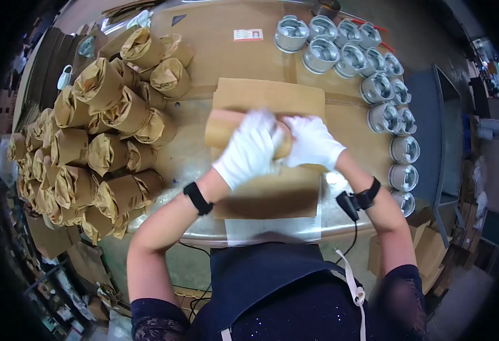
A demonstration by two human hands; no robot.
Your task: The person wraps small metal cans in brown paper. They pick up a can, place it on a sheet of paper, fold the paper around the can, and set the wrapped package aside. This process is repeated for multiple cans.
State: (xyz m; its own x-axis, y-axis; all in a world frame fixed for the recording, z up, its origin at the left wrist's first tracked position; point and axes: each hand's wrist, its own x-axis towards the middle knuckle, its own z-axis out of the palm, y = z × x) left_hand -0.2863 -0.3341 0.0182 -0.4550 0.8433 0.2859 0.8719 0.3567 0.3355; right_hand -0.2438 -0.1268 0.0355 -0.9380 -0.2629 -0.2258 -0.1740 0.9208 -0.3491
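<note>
A brown paper roll [220,128], bulky like a wrapped cylinder, lies sideways above a flat cardboard sheet [271,94] in front of me. My left hand [250,146], in a white glove, closes over the roll's middle, its fingertips smeared by motion. Gloved in white too, my right hand [312,143] grips the roll's right end, with the fingers bent against the paper. Whatever the paper wraps is hidden. At the back right and along the right edge of the table stand several bare metal pistons [321,54].
Several paper-wrapped cylinders [121,111] are heaped at the left, some stacked. A small printed card [248,35] lies at the back of the table [204,51]. Beyond its right edge stands a grey metal frame [440,136], with open cardboard boxes [431,250] below.
</note>
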